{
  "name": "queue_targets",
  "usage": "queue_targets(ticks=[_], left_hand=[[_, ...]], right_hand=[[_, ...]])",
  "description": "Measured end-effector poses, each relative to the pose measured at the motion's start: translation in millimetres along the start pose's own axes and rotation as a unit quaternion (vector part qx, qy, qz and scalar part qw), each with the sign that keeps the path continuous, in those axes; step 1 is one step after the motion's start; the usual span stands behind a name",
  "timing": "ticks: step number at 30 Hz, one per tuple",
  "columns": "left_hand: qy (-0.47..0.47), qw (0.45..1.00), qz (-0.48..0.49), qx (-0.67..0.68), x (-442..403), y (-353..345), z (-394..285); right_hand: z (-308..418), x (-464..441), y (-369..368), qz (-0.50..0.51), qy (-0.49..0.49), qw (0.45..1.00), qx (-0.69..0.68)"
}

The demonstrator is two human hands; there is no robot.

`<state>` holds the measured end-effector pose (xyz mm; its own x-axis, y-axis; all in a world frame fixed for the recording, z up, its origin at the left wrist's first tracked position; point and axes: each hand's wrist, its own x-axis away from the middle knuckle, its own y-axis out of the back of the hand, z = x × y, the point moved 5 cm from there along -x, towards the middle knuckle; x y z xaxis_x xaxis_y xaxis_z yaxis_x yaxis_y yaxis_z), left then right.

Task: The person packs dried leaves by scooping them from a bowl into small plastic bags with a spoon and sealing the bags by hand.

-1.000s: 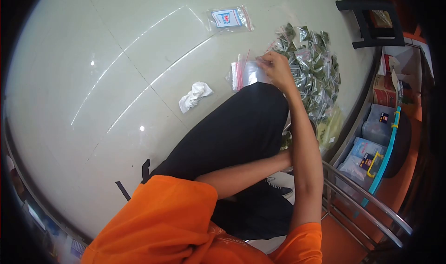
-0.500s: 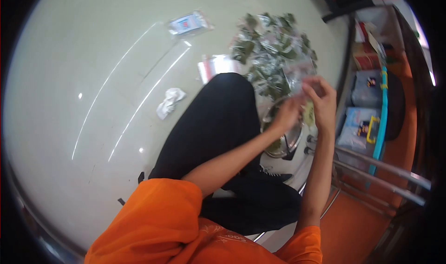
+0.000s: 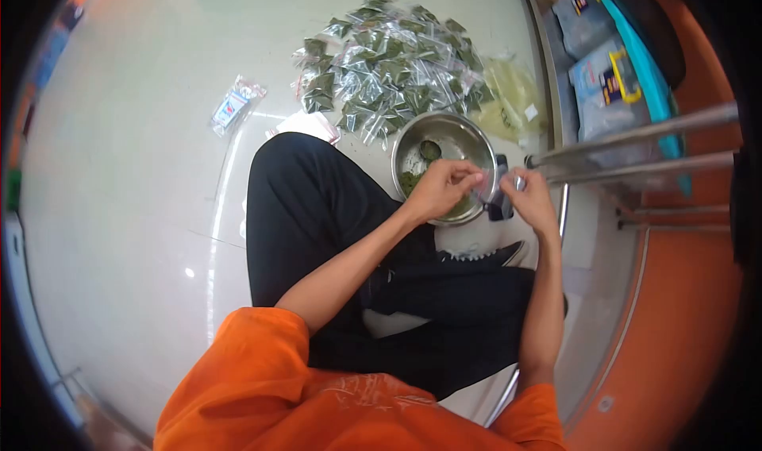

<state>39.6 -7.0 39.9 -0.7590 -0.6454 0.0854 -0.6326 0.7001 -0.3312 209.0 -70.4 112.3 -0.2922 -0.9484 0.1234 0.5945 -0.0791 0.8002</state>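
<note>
A small clear plastic bag [image 3: 492, 183] is pinched between my two hands, over the right rim of a steel bowl [image 3: 401, 145]. The fingers of my left hand [image 3: 446, 187] are closed on the bag's left side, above the bowl. My right hand [image 3: 530, 199] grips its other side, just right of the bowl. Green leafy stuff [image 3: 409, 181] and a small round cup [image 3: 429, 150] lie inside the bowl. Behind the bowl spreads a pile of filled green bags [image 3: 389, 62]. A stack of flat bags [image 3: 309, 125] shows beyond my left knee.
A yellowish plastic bag [image 3: 509, 98] lies right of the pile. The package with a blue label [image 3: 231, 108] is on the floor at left. Metal rails [image 3: 635, 143] and storage boxes [image 3: 594, 78] stand at right. A dark object [image 3: 499, 201] sits beside the bowl.
My right hand has moved from the flat bags to beside the bowl, where both hands now hold a small bag. The view has turned right, bringing the bowl into full sight.
</note>
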Motion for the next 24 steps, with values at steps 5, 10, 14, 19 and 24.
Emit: queue_targets(ticks=[5, 10, 14, 19, 24], left_hand=[[-0.022, 0.995, -0.067, -0.071, 0.1, 4.9, -10.4], [-0.014, 0.990, -0.117, 0.075, 5.5, 17.3, -8.9], [-0.027, 0.990, -0.086, 0.109, 10.2, 11.1, -12.0], [-0.063, 0.994, -0.075, 0.048, 11.5, 13.7, -21.9], [-0.088, 0.989, -0.090, -0.075, 12.1, 14.7, -27.1]], right_hand=[[75.2, 21.3, 22.1, -0.235, 0.181, 0.952, 0.080], [65.3, 27.2, -16.2, -0.089, 0.147, 0.982, -0.079], [59.6, 28.4, -20.6, -0.130, 0.146, 0.976, -0.092], [57.5, 23.7, -13.8, -0.081, 0.137, 0.972, -0.173], [47.1, 19.8, -12.8, -0.027, 0.125, 0.971, -0.200]])
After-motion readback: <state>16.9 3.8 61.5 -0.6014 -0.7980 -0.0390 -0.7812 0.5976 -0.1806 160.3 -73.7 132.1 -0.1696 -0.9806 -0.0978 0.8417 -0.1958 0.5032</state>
